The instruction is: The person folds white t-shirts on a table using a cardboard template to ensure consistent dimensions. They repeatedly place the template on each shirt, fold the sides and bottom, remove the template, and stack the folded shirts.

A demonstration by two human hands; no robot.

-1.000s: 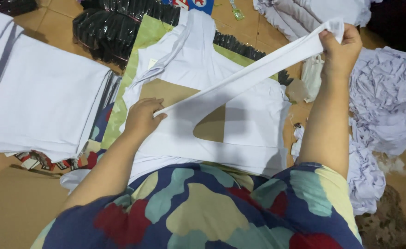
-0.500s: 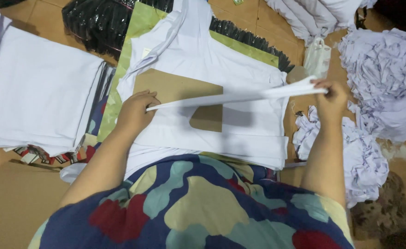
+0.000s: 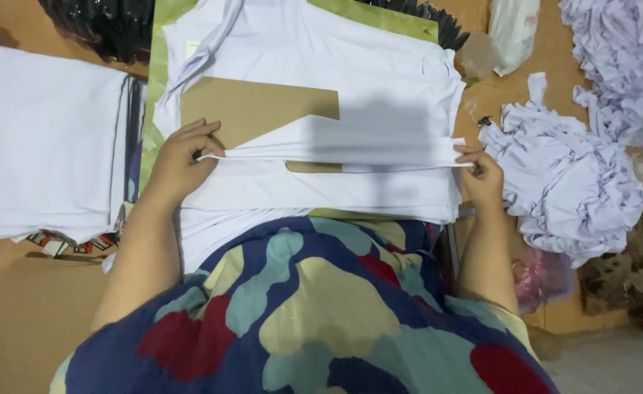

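Left hand (image 3: 179, 157) lies flat on the white shirt (image 3: 380, 109), fingers together, tips pinning the left end of a folded fabric edge against the brown cardboard sheet (image 3: 248, 109). Thumb is tucked under that edge.

Right hand (image 3: 482, 175) pinches the right end of the same fold at the shirt's right side, fingers curled closed on the cloth. The fold runs taut and nearly level between both hands.

The shirt lies spread in front of me, collar end away from me, on a yellow-green cloth (image 3: 380, 13). The cardboard sheet sits on top of it, upper left area; a small strip of it shows again through a gap below the fold. A small pale label shows near the shirt's top left, too small to tell more.

To my left: a stack of folded white fabric (image 3: 40, 138), edge just beside the green cloth. Far left top: a pile of black glossy packages (image 3: 110, 29), and more of the same dark stuff at top centre-right.

To my right: a crumpled heap of white cloth (image 3: 570, 182), close to my right hand. A whitish plastic bag (image 3: 515, 33) sits above it at the top. A pink plastic bag (image 3: 544, 277) lies lower, beside my right forearm. Floor (image 3: 15, 306) is brown.
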